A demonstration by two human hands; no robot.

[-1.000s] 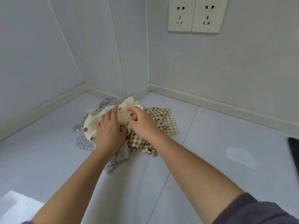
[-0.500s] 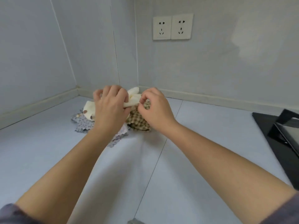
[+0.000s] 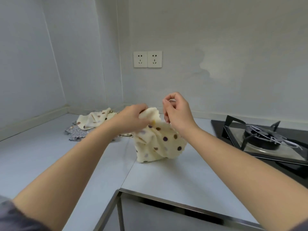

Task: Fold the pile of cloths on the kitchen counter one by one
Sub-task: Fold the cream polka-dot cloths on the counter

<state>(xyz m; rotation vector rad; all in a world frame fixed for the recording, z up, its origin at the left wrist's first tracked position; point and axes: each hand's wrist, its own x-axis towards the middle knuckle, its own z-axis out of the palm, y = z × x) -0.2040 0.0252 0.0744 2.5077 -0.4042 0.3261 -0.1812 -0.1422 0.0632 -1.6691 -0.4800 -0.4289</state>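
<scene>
My left hand (image 3: 133,118) grips the bunched top of a cream cloth with brown and purple dots (image 3: 158,144). The cloth hangs down, and its lower part rests on the grey counter (image 3: 50,155). My right hand (image 3: 177,112) is just right of it with curled fingers, and the lower ones pinch the cloth's upper edge. The pile (image 3: 86,126) lies behind my left arm in the counter's corner. It holds another cream dotted cloth (image 3: 94,120) on top of a grey patterned cloth (image 3: 75,132). My left arm hides the rest of the pile.
A black gas hob with a burner and pan support (image 3: 260,137) sits on the counter to the right. Two wall sockets (image 3: 147,59) are above the corner. The counter's metal-trimmed inner edge (image 3: 166,198) runs close below my arms.
Both hands lifted the cream dotted cloth off the pile and brought it right and nearer. It now hangs between them instead of lying bunched on the pile.
</scene>
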